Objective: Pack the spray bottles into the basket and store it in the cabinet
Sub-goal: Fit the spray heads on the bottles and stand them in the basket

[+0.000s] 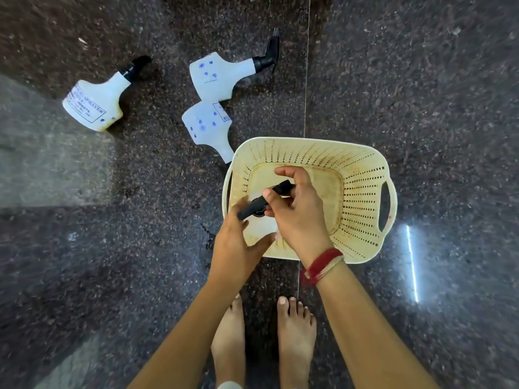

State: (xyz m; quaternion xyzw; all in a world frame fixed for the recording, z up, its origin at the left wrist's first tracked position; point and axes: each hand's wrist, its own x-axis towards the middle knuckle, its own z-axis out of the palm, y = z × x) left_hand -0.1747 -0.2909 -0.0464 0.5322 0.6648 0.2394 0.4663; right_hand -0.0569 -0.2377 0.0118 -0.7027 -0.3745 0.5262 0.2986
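Our fingers (pixel 280 175) of both hands grasp one spray bottle (pixel 261 223) over the cream basket (pixel 362 192) on the granite floor (pixel 421 94): right hand (pixel 297 211) on its black trigger head (pixel 265 199), left hand (pixel 236 245) around the body. Three more bottles (pixel 213 77) lie beyond.

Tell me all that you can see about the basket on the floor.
The basket is cream plastic, roughly rectangular with rounded corners, its sloping walls pierced by rows of small slots. A cut-out handle shows on its right side. The bottom looks stained. It stands upright on the dark stone floor. Both hands, left hand and right hand, hold a spray bottle over its left part.
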